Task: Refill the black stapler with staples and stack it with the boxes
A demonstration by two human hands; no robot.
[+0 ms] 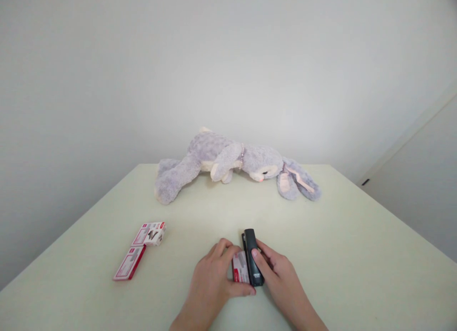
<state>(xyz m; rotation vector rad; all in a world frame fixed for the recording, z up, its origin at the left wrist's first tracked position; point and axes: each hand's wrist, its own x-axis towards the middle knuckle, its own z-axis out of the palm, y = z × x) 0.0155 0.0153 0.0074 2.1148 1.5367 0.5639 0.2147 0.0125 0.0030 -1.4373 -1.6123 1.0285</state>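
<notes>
Near the front middle of the table, my left hand (217,274) is closed around a small red-and-white box (240,267), fingers at its far end and thumb along its near end. Right beside that box lies a black stapler (253,259), its length pointing away from me. My right hand (280,271) grips the stapler from the right, thumb on top and the other fingers along its far side, partly hidden. The box and the stapler sit side by side, seemingly touching.
To the left on the pale table (193,226) lie a white box with a stapler picture (150,234) and a flat red-and-white box (130,263), close together. A grey plush rabbit (217,155) lies on its side along the back edge, before a wall (228,59).
</notes>
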